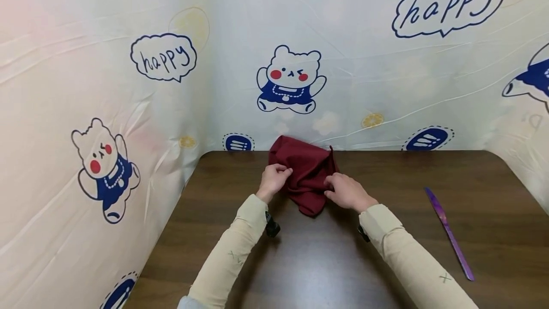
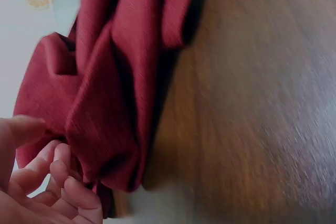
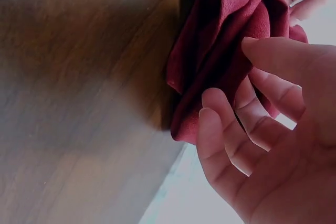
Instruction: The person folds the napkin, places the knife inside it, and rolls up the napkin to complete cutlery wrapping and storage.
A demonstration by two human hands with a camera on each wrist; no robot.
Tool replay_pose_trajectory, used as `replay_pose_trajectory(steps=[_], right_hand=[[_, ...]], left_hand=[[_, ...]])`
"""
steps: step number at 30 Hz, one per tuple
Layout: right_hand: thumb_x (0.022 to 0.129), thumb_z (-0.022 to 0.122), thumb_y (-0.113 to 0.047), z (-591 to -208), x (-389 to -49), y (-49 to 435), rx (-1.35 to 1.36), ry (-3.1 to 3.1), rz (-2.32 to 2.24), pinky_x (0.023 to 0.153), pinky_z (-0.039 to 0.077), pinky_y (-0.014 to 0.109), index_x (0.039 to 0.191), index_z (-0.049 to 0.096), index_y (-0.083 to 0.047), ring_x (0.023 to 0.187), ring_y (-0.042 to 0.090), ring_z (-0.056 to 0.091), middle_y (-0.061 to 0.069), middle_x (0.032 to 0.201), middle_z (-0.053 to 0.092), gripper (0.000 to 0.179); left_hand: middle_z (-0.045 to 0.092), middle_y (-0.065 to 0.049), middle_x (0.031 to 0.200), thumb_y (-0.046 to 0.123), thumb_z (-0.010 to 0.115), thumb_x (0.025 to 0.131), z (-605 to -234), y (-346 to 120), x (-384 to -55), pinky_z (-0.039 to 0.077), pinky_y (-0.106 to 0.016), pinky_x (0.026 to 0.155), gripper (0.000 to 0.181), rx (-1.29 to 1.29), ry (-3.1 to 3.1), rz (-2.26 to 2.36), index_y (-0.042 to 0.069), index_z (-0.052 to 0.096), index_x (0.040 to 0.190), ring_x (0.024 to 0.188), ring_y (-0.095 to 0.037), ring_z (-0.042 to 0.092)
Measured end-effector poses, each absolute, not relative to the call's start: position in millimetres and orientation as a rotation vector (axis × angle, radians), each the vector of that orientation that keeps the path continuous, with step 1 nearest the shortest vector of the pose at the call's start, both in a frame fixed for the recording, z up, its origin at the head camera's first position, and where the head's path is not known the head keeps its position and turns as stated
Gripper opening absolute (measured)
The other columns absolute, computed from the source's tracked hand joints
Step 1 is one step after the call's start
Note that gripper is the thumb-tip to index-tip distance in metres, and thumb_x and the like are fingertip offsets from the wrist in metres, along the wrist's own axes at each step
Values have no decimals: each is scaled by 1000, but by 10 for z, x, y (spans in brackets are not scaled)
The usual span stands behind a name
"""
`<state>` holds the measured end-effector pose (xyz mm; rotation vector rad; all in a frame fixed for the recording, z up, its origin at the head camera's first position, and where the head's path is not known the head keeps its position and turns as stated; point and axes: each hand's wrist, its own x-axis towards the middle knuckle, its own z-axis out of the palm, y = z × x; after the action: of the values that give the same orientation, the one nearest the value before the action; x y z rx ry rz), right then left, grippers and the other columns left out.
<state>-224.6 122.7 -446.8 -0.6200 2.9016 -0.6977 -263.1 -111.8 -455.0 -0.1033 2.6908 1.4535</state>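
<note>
A crumpled dark red cloth (image 1: 306,161) lies in folds near the table's far edge, its upper part raised in front of the wall. My left hand (image 1: 273,181) is at the cloth's left side, thumb and curled fingers pinching its edge; the left wrist view shows these fingers (image 2: 63,161) close against the fabric. On the right side, my right hand (image 1: 347,190) pinches the cloth between thumb and forefinger, as far as the right wrist view shows. Its other fingers (image 3: 215,129) are loosely bent beside the fabric. Folds partly hide the exact grip points.
A purple metallic table knife (image 1: 449,235) lies on the brown wooden table (image 1: 309,261), right of the right forearm. Pale sheeting (image 1: 351,75) with printed bears and "happy" bubbles stands behind the table and along its left side.
</note>
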Motion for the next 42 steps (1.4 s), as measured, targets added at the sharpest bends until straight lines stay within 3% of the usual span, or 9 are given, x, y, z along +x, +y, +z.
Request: replay_pose_trajectory(steps=[5,9,13,22,28,32,36,39,42], right_hand=[[88,65,-17,-4433,-2248,1277,-587,2880,-696,69,48,37,86,64,-13,76,18,56,2,85,63,5],[89,64,-18,-4394,-2253,1314,-589,2906,-719,68,47,37,86,63,-13,75,18,56,2,85,62,5],[89,64,-19,-4367,-2247,1354,-584,2932,-733,67,47,38,87,63,-14,75,18,56,2,85,63,6],[91,60,-20,-4354,-2217,1552,-374,2957,-742,65,47,42,94,63,-11,75,22,58,6,85,64,11],[95,49,-25,-4365,-2221,1766,-140,3049,-808,61,47,47,101,59,-8,78,33,61,15,92,66,20],[97,42,-28,-4307,-2250,1926,57,3141,-950,63,46,52,108,59,-7,86,42,63,20,103,66,29],[97,38,-31,-4218,-2260,2111,254,3126,-1024,62,44,48,105,59,-8,88,41,61,18,101,64,32],[97,35,-36,-4192,-2254,2234,217,3011,-886,62,44,44,101,61,-7,86,36,59,18,99,63,40],[100,28,-46,-4220,-2249,2318,62,2843,-704,66,45,45,101,63,-1,88,35,58,21,100,62,56]], left_hand=[[71,-10,95,34,66,90,-4593,-1116,-2627,47,-28,69,31,-127,2785,1367,4,71,98,82,-20,60],[71,-9,91,39,66,89,-4607,-1092,-2651,48,-30,69,34,-107,2836,1359,5,70,95,80,-21,62],[70,-8,88,33,63,92,-4626,-1068,-2699,49,-32,74,28,-109,2907,1381,6,70,95,83,-21,63],[65,-11,109,31,54,96,-4568,-1100,-2748,46,-39,88,26,-197,2787,1715,9,65,104,100,-26,58],[62,-11,105,31,51,98,-4439,-1166,-2737,44,-38,86,27,-300,2702,1922,9,65,102,96,-25,55],[62,-9,102,27,53,95,-4393,-1209,-2718,43,-35,87,25,-370,2738,2024,7,67,93,95,-23,55],[59,-7,96,21,53,89,-4392,-1242,-2696,43,-34,85,24,-257,2840,2041,4,68,81,92,-22,55],[59,-8,97,21,52,90,-4426,-1276,-2702,44,-36,85,28,-186,2871,1974,2,69,80,93,-24,55],[63,-10,105,30,48,95,-4480,-1329,-2717,43,-38,89,35,-281,2853,1857,2,69,91,99,-24,56]])
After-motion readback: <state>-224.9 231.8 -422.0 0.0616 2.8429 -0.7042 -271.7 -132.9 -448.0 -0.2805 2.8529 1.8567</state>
